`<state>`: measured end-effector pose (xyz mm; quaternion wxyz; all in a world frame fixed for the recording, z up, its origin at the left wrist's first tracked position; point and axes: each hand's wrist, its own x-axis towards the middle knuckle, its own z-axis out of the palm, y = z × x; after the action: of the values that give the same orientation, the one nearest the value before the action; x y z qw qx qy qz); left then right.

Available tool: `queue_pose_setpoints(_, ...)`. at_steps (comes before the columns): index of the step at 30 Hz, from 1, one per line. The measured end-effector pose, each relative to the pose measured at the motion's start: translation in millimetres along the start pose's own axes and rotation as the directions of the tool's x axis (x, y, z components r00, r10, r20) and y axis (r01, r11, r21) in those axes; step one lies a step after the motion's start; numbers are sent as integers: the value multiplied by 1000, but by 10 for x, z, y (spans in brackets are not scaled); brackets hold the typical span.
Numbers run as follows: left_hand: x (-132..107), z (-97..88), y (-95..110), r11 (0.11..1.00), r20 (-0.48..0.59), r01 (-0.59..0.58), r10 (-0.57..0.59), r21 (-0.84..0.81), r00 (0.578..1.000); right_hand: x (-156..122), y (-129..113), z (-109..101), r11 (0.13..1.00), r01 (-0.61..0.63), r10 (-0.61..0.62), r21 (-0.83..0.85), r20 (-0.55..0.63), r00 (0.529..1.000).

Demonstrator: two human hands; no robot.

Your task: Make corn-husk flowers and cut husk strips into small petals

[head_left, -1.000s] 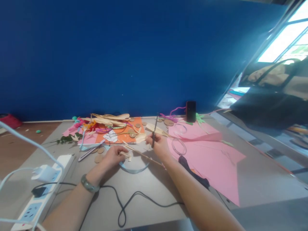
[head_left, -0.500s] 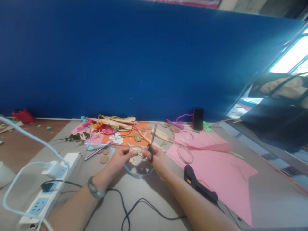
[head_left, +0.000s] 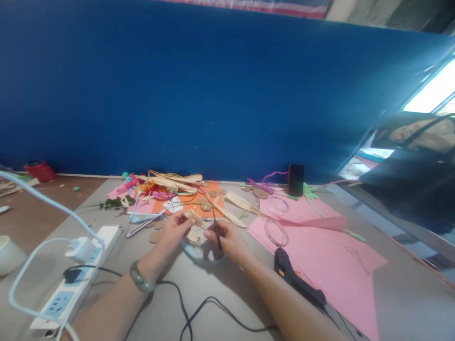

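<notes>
My left hand [head_left: 173, 231] pinches a pale dried leaf strip [head_left: 194, 217] just above the grey table [head_left: 220, 284]. My right hand [head_left: 227, 240] is closed round a pair of dark scissors [head_left: 215, 229], whose blades point up toward the strip. Both hands hover over a light blue ribbon loop [head_left: 202, 251] that lies on the table. A green bracelet [head_left: 138, 278] sits on my left wrist.
A black glue gun [head_left: 296, 279] lies on pink paper [head_left: 320, 237] to the right, its black cord [head_left: 199, 308] running near me. A white power strip [head_left: 76, 270] with a plugged charger sits left. Orange paper [head_left: 185, 201], dried leaves, wooden discs, a clear ring [head_left: 275, 231] and a black phone [head_left: 295, 179] lie farther back.
My hands came together over the ribbon loop. The scissors tilted from upright beside the strip to low at it, and my left hand lifted the leaf strip off the table.
</notes>
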<state>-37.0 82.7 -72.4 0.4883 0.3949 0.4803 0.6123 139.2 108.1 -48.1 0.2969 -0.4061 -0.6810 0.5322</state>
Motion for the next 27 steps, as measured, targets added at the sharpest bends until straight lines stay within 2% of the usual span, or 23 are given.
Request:
queue_pose_setpoints(3, 44, -56, 52, 999, -86, -35, 31, -39, 996, -15, -35, -49, 975, -10, 34, -223, 102, 994)
queue_pose_setpoints(6, 51, -72, 91, 998, -163, -54, 46, -44, 986, -16, -67, -118, 849, 37, 30, -527, 118, 993)
queue_pose_setpoints(9, 32, -53, 104, 998, -182, -58, 51, -34, 982, -20, -94, -148, 761, 70, 33, -645, 146, 989)
queue_pose_setpoints(12, 6, -21, 94, 998, -176, -52, 48, -23, 983, -33, -110, -113, 749, 54, 70, -660, 160, 985)
queue_pose_setpoints(17, -25, 16, 87, 999, -181, -3, -5, -44, 983, -43, -101, -31, 796, -13, 144, -606, 168, 975)
queue_pose_setpoints(24, -39, 26, 106, 997, -144, 46, -54, -59, 988, -18, -32, -33, 893, -118, 225, -435, 204, 953)
queue_pose_setpoints(27, -41, 23, 96, 997, -126, 52, -58, -48, 990, -13, 14, -35, 935, -122, 213, -334, 250, 945)
